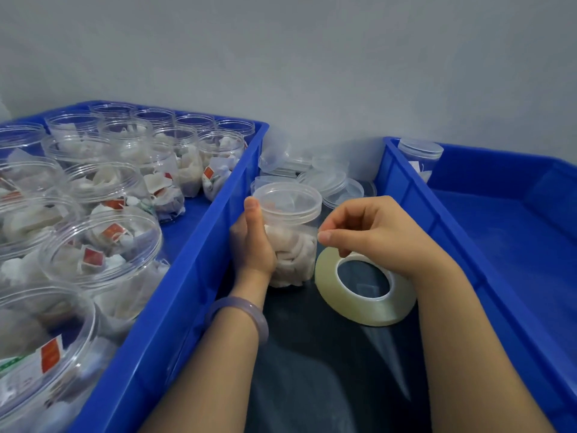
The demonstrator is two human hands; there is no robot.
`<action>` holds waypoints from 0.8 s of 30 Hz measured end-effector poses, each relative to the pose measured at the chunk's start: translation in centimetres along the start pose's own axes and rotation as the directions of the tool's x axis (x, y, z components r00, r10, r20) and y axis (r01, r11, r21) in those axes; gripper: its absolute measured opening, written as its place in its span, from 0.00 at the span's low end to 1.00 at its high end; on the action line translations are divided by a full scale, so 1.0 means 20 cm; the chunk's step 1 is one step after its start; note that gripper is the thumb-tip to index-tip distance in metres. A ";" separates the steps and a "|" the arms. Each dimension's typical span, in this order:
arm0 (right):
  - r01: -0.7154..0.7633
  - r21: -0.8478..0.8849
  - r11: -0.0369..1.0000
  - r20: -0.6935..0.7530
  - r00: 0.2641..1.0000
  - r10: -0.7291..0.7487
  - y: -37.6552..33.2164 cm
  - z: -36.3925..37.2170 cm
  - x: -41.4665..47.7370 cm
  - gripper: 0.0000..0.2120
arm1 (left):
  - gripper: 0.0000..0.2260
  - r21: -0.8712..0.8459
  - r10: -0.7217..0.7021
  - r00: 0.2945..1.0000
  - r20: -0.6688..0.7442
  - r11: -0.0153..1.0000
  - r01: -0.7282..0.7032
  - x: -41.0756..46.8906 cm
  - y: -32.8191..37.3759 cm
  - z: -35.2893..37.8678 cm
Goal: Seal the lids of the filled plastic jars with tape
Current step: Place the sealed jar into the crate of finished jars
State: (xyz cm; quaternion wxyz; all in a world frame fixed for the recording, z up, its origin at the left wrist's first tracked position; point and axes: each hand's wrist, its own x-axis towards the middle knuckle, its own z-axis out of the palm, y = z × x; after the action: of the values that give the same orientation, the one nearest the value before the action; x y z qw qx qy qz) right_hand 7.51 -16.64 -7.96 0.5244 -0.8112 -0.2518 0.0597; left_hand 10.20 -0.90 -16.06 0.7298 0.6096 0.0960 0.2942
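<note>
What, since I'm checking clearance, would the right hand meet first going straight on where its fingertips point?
Probably the filled jar gripped by the left hand; the right hand points left at it, depth unclear.

Two crates; one tape roll

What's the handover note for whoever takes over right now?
Hands: left grip holds the lidded jar upright between the left crate and right crate. The right grip pinches at the jar's side just under its lid, seemingly the tape end; the tape roll is tilted beneath it.
Done: one capped jar is in the right crate; tape on it can't be confirmed.
Left: open filled jars in the left crate; loose lids lie behind.
</note>
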 end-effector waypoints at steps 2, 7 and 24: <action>-0.026 0.016 1.000 -0.011 1.000 0.026 0.00 -0.01 0.02 0.06 | 0.33 -0.045 -0.054 0.998 0.042 0.997 0.055 0.00 0.01 -0.01; -0.035 0.032 0.999 -0.018 0.999 0.036 0.02 0.00 0.06 0.07 | 0.34 -0.137 -0.094 0.991 0.090 0.985 0.106 0.04 -0.02 -0.01; -0.013 -0.027 1.000 -0.018 1.000 0.013 0.06 -0.05 0.12 0.05 | 0.38 -0.138 -0.096 0.987 0.127 0.984 0.113 0.02 0.02 -0.01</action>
State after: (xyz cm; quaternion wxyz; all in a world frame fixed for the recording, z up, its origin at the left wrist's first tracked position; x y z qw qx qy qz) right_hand 10.36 -16.66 -8.26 0.5153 -0.8202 -0.2427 0.0525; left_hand 10.36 -0.51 -15.68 0.7910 0.5657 0.0626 0.2246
